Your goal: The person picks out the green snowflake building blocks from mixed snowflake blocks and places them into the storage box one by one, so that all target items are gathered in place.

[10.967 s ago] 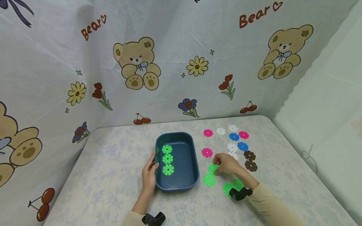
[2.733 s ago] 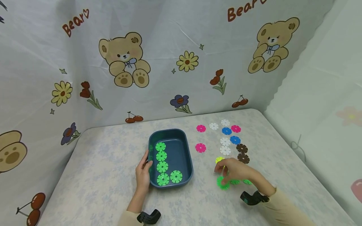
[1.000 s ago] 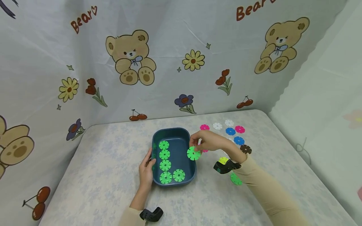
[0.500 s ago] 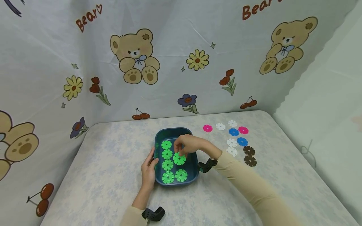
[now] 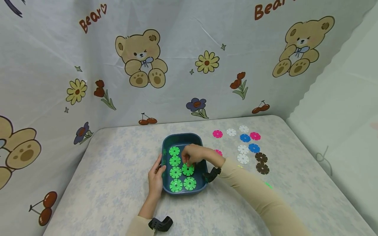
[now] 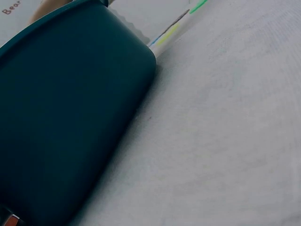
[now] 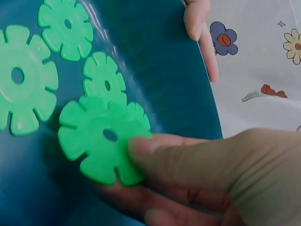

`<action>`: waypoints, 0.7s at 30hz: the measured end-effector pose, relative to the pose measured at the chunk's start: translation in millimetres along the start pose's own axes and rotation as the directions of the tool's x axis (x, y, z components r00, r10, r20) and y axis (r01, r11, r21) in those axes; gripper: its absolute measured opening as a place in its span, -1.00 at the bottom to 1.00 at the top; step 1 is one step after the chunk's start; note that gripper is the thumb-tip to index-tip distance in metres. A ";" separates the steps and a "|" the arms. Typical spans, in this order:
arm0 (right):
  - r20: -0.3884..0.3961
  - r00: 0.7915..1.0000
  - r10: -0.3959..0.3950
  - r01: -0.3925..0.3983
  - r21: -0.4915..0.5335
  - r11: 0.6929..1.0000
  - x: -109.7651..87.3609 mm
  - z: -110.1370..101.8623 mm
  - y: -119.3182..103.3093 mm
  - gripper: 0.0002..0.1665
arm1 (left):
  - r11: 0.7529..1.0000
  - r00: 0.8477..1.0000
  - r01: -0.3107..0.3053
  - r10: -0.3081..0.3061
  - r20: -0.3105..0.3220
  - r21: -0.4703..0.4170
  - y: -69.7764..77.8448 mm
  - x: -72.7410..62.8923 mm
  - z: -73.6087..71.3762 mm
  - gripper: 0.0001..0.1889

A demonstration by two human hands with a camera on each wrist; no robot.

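We pinch a green disc (image 7: 98, 153) in our right hand (image 5: 193, 153) inside the tray (image 5: 182, 139), three o'clock from four others (image 5: 175, 161); our left hand (image 5: 155, 180) grips the tray at nine o'clock.

Two hands: one left hand (image 5: 155, 182), one right hand (image 5: 193, 154). One tray (image 5: 177, 141). Six green discs (image 5: 176, 185) in or over it: one pinched by the right hand, five left of that hand or just nearer the wearer. To the right hand's right: three pink discs (image 5: 217, 134), four white discs (image 5: 243, 149), two blue discs (image 5: 254, 148), two brown discs (image 5: 261, 157), one yellow sliver (image 5: 240, 166), one green sliver (image 5: 268, 185).
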State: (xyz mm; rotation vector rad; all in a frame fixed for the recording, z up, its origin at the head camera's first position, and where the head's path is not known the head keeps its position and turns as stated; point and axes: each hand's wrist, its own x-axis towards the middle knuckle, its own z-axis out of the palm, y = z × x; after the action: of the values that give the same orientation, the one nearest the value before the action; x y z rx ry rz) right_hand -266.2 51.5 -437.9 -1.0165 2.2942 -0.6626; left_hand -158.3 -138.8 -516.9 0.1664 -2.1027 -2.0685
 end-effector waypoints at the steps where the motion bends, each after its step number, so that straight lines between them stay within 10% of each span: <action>1: -0.003 1.000 0.003 -0.003 -0.007 1.000 0.4 0.7 -0.1 -0.93 | 1.000 1.000 -0.002 0.002 0.001 -0.004 -0.1 0.0 0.0 -0.50; 21: -0.105 0.990 0.091 -0.119 -0.305 0.945 3.3 7.6 -2.9 -0.83 | 1.000 1.000 -0.001 0.001 0.025 0.001 -0.7 1.3 -2.0 -0.49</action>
State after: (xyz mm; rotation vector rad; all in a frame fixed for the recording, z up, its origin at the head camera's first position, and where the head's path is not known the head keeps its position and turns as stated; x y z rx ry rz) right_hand -261.7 45.6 -442.6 -1.0097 2.5680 -0.3132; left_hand -159.2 -141.1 -517.5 0.1396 -2.1180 -2.0796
